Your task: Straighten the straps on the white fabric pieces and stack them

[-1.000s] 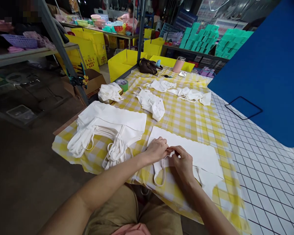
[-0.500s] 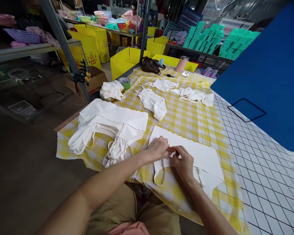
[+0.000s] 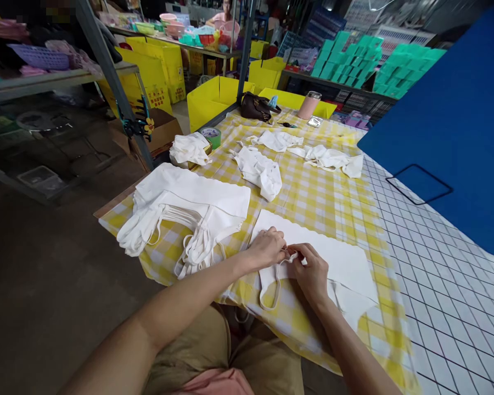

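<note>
A white strapped garment (image 3: 346,263), like a camisole or bra top, lies flat before me on the yellow-checked cloth (image 3: 308,214). Over its middle, my left hand (image 3: 268,248) and my right hand (image 3: 310,267) meet with fingertips pinched together. Between them runs a thin white strap (image 3: 286,259), whose loop hangs toward the table's near edge. Exactly where each fingertip grips is partly hidden. Left of my hands rests a stack of similar white garments (image 3: 193,189), their straps bunched at the near side.
Loose white garments (image 3: 257,173) lie farther back, near green tape (image 3: 211,137), a dark bag (image 3: 255,107) and a pink jar (image 3: 308,105). A metal post (image 3: 111,77) rises at left; a blue panel (image 3: 448,137) leans in at right. Another person (image 3: 223,17) sits in the background.
My hands stay pinched at the strap in nearly the same place. The whole view has shifted slightly, and the person in the background has raised their head.
</note>
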`<state>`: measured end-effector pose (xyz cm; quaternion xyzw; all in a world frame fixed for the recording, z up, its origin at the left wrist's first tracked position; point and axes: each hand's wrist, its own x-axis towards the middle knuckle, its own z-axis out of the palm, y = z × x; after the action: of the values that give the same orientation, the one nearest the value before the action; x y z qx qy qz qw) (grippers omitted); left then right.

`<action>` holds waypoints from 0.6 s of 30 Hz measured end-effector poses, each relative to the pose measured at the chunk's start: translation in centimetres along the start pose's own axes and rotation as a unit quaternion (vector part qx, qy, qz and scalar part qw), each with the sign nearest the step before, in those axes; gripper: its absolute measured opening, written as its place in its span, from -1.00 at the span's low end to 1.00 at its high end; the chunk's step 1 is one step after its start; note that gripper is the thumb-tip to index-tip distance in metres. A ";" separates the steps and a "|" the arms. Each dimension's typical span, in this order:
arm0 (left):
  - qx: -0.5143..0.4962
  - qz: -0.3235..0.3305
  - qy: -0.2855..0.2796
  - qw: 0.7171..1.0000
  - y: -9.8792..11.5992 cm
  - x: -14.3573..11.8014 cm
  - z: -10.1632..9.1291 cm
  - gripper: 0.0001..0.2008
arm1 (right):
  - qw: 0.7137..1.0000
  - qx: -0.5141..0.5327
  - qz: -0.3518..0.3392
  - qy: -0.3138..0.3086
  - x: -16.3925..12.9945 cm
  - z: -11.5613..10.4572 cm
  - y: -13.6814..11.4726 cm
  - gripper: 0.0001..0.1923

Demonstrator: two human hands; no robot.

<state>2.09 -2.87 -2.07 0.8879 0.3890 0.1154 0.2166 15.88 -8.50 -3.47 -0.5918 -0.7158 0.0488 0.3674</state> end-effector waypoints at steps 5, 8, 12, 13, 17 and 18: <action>-0.002 0.000 -0.004 1.000 0.1 0.0 -0.2 -0.86 | 1.000 0.017 0.026 -0.001 0.0 -0.2 -0.1 -0.74; 0.014 0.006 -0.003 1.000 -0.1 0.1 -0.1 -0.84 | 0.999 0.026 0.022 -0.006 0.2 0.0 -0.4 -0.71; 0.021 0.010 -0.001 1.000 -0.2 0.2 0.0 -0.81 | 1.000 0.019 0.013 -0.014 0.3 0.1 -0.3 -0.71; 0.020 0.011 -0.002 1.000 -0.2 0.2 0.0 -0.81 | 1.000 0.018 0.011 -0.016 0.2 0.1 -0.2 -0.71; 0.018 0.010 -0.003 1.000 0.0 0.1 -0.2 -0.81 | 1.000 0.010 0.002 -0.019 0.1 0.0 0.0 -0.72; 0.018 0.009 -0.002 1.000 0.0 0.0 -0.3 -0.81 | 1.000 0.007 -0.002 -0.018 0.1 0.1 0.1 -0.72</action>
<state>2.03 -2.77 -1.83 0.8956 0.3821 0.1081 0.2003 15.90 -8.35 -3.50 -0.5868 -0.7231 0.0638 0.3587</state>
